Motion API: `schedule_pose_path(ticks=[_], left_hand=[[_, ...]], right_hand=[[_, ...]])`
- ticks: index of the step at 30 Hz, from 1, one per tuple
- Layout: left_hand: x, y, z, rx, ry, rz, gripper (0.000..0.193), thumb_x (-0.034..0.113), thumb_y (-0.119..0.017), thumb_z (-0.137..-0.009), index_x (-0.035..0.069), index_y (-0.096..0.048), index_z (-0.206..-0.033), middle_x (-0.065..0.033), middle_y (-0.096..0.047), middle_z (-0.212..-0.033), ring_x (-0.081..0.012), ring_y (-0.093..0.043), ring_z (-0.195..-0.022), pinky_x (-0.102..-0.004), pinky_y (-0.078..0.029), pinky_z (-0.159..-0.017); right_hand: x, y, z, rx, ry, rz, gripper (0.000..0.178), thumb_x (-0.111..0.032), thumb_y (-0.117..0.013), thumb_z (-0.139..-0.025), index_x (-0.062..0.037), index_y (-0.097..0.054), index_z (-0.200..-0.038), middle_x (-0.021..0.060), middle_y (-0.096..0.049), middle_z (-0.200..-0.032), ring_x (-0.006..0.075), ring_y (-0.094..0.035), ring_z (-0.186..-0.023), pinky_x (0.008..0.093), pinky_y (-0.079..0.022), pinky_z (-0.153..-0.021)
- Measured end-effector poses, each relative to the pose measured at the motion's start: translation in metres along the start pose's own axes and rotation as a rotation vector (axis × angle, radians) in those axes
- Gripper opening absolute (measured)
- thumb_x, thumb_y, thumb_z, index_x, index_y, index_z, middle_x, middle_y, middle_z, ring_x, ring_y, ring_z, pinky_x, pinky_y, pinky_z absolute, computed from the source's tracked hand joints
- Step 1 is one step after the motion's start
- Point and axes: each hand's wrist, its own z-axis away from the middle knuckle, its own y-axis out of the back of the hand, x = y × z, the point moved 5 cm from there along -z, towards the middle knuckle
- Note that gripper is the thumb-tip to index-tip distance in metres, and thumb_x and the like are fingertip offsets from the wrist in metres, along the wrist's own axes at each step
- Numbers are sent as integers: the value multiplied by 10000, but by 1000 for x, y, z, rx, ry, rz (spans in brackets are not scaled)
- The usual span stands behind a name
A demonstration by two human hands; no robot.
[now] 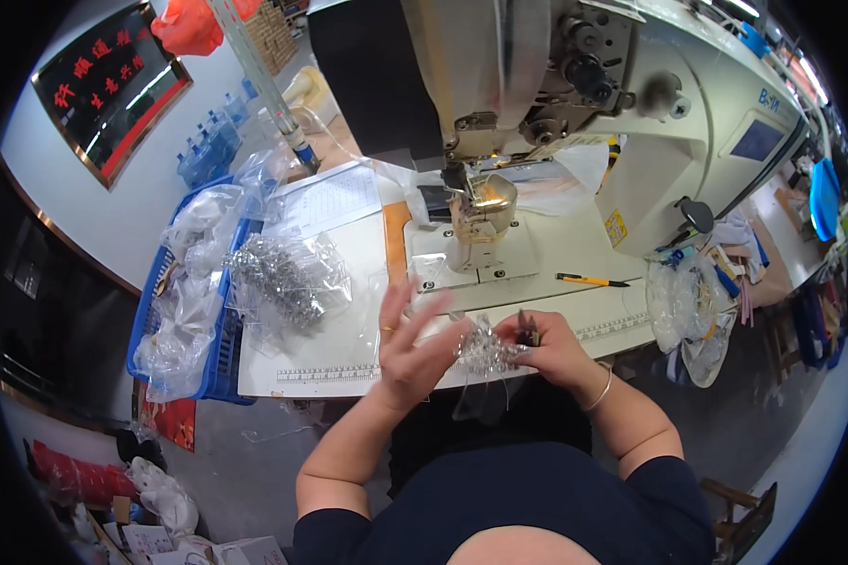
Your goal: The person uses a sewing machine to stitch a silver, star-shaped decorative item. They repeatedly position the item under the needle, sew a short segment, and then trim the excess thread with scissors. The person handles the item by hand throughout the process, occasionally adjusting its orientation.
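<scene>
My right hand (548,347) grips a bunched clear plastic piece (485,350) with glittery trim and also pinches small dark snips (529,328) between its fingers. My left hand (410,341) is blurred, its fingers spread apart beside the left end of that piece; whether it touches it I cannot tell. Both hands hover over the front edge of the white sewing table (349,363), just before the sewing machine's presser foot (481,221).
A large white industrial sewing machine (631,113) fills the upper middle. A clear bag of shiny trims (287,273) lies at left beside a blue basket (219,353) of plastic bags. A yellow pencil (589,280) lies at right, more clear bags (683,301) hang off the table's right end.
</scene>
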Motion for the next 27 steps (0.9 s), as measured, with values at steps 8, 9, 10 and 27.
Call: schedule_pose_path(ticks=[8,9,10,27], left_hand=[[-15,-50,77,-103,1230,1669,339,54,-590,-854,-23,-519,-1176,-109,-583,-1088,-138,-551,-991,-274,-436,-872],[-16,-49,71,-132,1189,1488,317,62,-603,-854,-32,-539,-1150,-92,-608,-1034,-125,-567,-934,-252,-449,-831],[-17,-46,66,-160,1145,1308,297,70,-615,-855,-41,-559,-1124,-74,-632,-979,-113,-582,-878,-229,-463,-791],[-15,-34,62,-398,1129,1145,286,-13,-628,-817,-65,-568,-1091,-125,-658,-931,-155,-637,-822,-269,-523,-755]], right_hand=[[-23,-16,0,134,387,519,220,30,-655,-733,-22,-653,-947,74,-660,-810,107,-604,-700,218,-481,-657],[-19,-20,-1,134,410,521,223,26,-659,-730,-24,-653,-947,78,-662,-816,112,-606,-700,219,-481,-657],[-16,-25,-1,135,433,524,227,22,-663,-727,-27,-654,-948,82,-664,-822,117,-608,-700,221,-481,-657],[-50,-24,-5,137,684,1032,384,-131,-690,-769,-74,-571,-1130,126,-527,-1130,275,-528,-996,363,-452,-831]])
